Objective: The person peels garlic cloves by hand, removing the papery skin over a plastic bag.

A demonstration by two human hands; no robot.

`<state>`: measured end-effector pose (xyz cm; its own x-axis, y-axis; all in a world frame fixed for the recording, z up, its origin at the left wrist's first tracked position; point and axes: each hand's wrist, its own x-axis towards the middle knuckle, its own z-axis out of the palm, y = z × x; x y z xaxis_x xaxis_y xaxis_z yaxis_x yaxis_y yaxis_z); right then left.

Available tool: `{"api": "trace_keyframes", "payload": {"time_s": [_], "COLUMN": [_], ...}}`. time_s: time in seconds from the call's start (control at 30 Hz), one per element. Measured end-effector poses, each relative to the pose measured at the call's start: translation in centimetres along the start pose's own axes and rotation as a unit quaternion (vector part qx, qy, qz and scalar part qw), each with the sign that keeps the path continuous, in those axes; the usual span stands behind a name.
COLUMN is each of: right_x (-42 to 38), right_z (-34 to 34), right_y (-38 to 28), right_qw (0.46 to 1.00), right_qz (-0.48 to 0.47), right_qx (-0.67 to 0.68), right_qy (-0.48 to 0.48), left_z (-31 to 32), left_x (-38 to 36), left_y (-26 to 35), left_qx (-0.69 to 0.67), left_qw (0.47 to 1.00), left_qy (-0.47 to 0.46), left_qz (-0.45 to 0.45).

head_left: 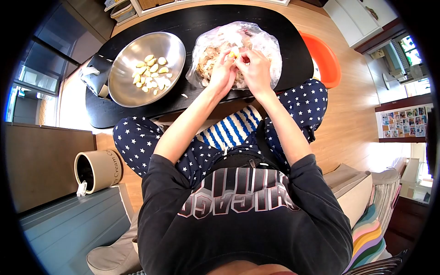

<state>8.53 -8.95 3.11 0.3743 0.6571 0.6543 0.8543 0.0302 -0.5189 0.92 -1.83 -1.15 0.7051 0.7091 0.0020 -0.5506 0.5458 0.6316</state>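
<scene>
Both hands are together over a clear plastic bag (273, 43) filled with papery garlic skins (208, 62) on the black table. My left hand (223, 73) and my right hand (255, 68) pinch a small yellowish garlic clove (234, 53) between their fingertips. Fingers partly cover the clove. To the left of the bag sits a wide steel bowl (126, 68) with several peeled, pale yellow cloves (150, 73) in its middle. A small white scrap (184, 96) lies on the table between bowl and bag.
The black table (197, 17) has a tissue box (97, 73) at its left end. An orange stool (327, 62) stands beyond its right edge. A beige bin (103, 170) stands on the floor at left. A striped blue and white cloth (231, 129) lies between my legs.
</scene>
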Motion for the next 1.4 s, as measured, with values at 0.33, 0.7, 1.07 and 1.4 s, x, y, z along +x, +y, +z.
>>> {"api": "trace_keyframes", "payload": {"time_s": [0.33, 0.7, 1.07, 1.4], "right_x": [0.0, 0.9, -0.7, 0.5], "right_z": [0.3, -0.5, 0.7, -0.3], "right_y": [0.2, 0.9, 5.7, 1.8], "right_qw": [0.999, 0.991, 0.995, 0.996], "right_qz": [-0.033, 0.067, -0.070, 0.060], "right_qx": [-0.008, 0.107, -0.055, 0.015], "right_qy": [-0.002, 0.034, -0.037, -0.060], "left_z": [0.1, -0.2, 0.0, 0.1], "left_x": [0.1, 0.6, 0.7, 0.8], "left_y": [0.5, 1.5, 2.7, 2.5], "left_qx": [-0.034, -0.055, -0.062, -0.055], "left_qw": [0.998, 0.997, 0.996, 0.996], "left_qy": [-0.050, -0.042, -0.020, -0.024], "left_qz": [-0.006, -0.037, -0.054, -0.065]}}
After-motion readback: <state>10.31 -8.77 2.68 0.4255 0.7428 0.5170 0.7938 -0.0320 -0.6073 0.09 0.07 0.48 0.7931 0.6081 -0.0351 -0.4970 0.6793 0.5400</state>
